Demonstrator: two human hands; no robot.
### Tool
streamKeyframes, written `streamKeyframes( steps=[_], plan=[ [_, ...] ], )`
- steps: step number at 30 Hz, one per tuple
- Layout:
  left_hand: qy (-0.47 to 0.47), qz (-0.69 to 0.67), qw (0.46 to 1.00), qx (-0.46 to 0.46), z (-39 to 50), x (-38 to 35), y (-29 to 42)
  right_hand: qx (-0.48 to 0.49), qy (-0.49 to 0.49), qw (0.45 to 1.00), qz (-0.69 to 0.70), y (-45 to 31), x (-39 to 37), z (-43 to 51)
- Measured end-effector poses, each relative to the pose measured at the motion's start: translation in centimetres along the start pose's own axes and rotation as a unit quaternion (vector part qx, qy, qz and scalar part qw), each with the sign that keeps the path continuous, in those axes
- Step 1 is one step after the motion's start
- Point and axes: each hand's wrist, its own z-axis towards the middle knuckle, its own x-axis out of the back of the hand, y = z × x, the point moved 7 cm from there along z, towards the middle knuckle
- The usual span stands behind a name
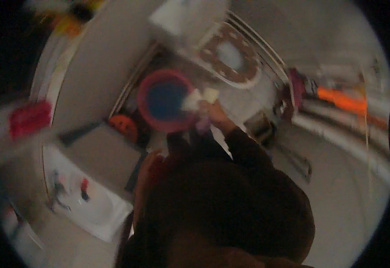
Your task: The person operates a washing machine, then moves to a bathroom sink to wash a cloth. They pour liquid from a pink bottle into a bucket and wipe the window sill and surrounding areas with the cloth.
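Observation:
In front of my body, my right hand [215,113] is closed around a pale yellow piece [211,95], maybe a sponge or cloth. A whitish, blurred piece [192,101] beside the fingers overlaps the bucket's right rim. That round pink bucket [142,100] stands on the floor, and its inside looks blue; I cannot tell whether this is liquid. At my left side, a dim, blurred shape appears to be my left hand [150,161], low and near my body. Its fingers do not show clearly.
Beyond the bucket is a toilet with a brown patterned seat [211,43]. An orange round object [124,125] sits left of the bucket. A white washbasin [96,212] is at lower left, and a dark bin-like object [259,125] lies to the right. Orange items [342,98] line the right side.

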Motion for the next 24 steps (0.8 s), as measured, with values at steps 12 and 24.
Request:
streamKeyframes(
  steps=[12, 24],
  plan=[
    [-0.165, 0.281, 0.945, 0.037, 2.4, -10.2, 4.6, 0.136, 0.338, 0.922, 0.131, 20.1, 19.3, -14.9],
    [-0.195, 0.268, 0.916, 0.226, 2.1, -18.7, -7.4, 0.022, 0.793, 0.607, 0.053, 52.0, 35.1, -43.5]
  ],
)
